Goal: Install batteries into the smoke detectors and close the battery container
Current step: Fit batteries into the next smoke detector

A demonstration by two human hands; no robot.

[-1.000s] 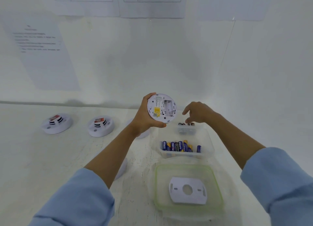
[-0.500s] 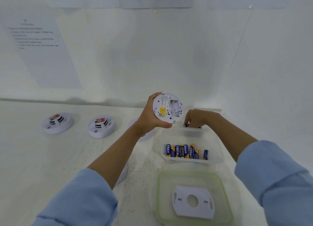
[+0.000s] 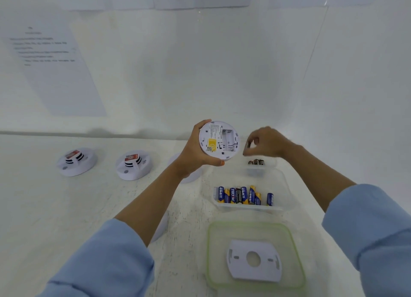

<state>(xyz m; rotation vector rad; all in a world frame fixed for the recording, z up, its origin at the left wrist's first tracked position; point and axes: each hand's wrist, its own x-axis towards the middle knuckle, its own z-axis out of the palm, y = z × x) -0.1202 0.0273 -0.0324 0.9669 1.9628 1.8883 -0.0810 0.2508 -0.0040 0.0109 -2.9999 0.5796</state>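
Observation:
My left hand (image 3: 194, 151) grips a round white smoke detector (image 3: 219, 140) by its rim, its back turned toward me with the battery bay open and a yellow label showing. Just right of it my right hand (image 3: 265, 142) pinches a small dark battery (image 3: 248, 144) between thumb and fingers, lifted above a small clear box of dark batteries (image 3: 256, 162). Nearer me, a clear battery container (image 3: 287, 186) holds several blue and yellow batteries (image 3: 242, 195). Its green-rimmed lid (image 3: 289, 232) lies in front, with a white mounting plate (image 3: 253, 260) on it.
Two white smoke detectors (image 3: 76, 161) (image 3: 133, 164) with red labels sit on the white table at the left. Another white round piece (image 3: 192, 176) is partly hidden behind my left forearm. A white wall with paper sheets (image 3: 51, 67) stands close behind the table.
My right hand has risen out of the small box with a battery pinched in it and moved toward the detector. My left hand holds the detector about where it was.

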